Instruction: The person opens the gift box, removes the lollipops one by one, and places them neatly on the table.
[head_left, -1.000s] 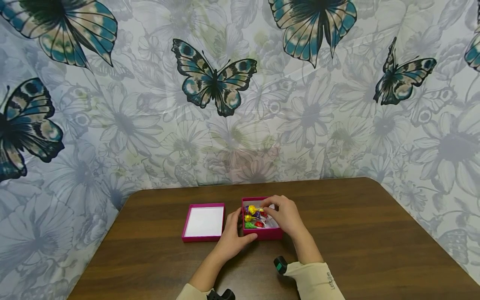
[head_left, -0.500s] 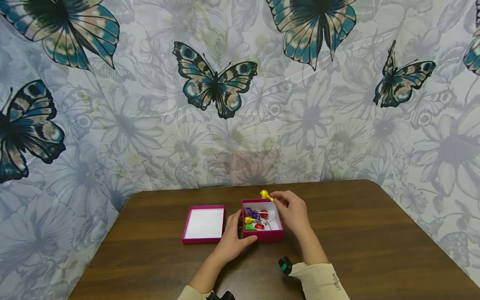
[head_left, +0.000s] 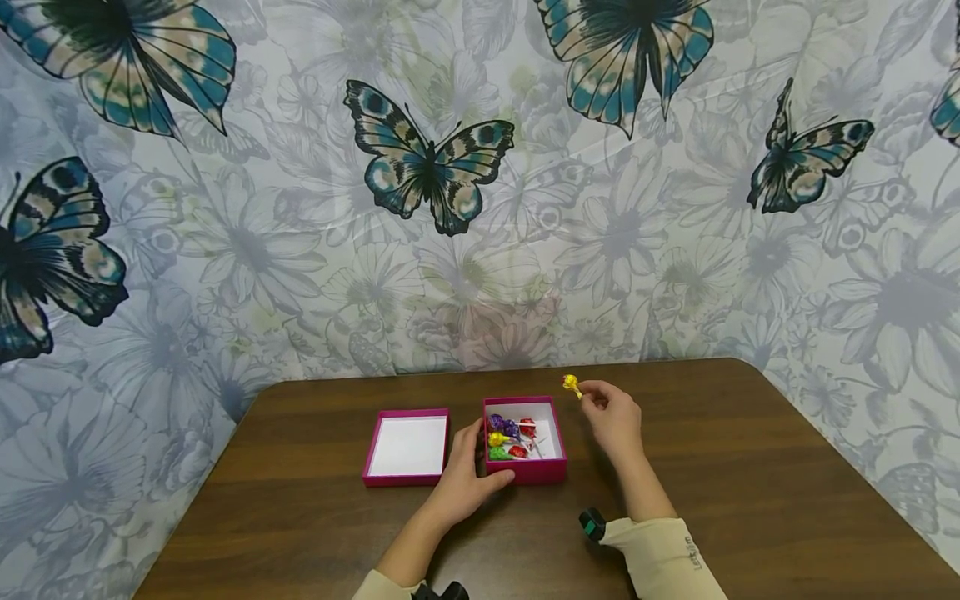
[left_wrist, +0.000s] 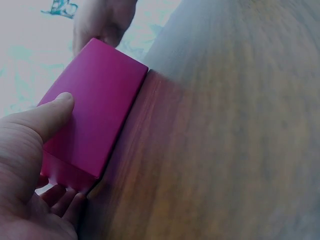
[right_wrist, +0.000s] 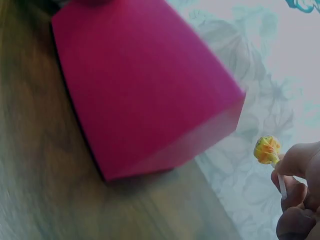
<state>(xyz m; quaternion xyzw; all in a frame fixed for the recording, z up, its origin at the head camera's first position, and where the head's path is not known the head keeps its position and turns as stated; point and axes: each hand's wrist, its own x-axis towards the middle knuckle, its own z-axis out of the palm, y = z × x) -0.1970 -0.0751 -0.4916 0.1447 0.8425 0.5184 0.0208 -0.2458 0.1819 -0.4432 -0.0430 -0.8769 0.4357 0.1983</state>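
Note:
A yellow-wrapped lollipop [head_left: 572, 383] is pinched by its white stick in my right hand [head_left: 617, 417], raised to the right of the pink box [head_left: 525, 472]. In the right wrist view the lollipop [right_wrist: 267, 150] points head up from between thumb and fingers. Several wrapped lollipops, purple [head_left: 504, 426], yellow [head_left: 497, 439], red [head_left: 528, 428] and green [head_left: 498, 454], lie in the left part of the open box. My left hand [head_left: 462, 481] holds the box at its near left corner, thumb on the front wall [left_wrist: 95, 110], fingers along the left side.
Left of the box lies its pink-edged lid [head_left: 408, 446], white inside facing up. Both stand on a brown wooden table [head_left: 712, 467], whose far edge meets a wall covering with butterflies [head_left: 431, 162].
My right hand has lifted the yellow lollipop out of the box and carried it to the right, past the box's edge. The left hand stays on the box.

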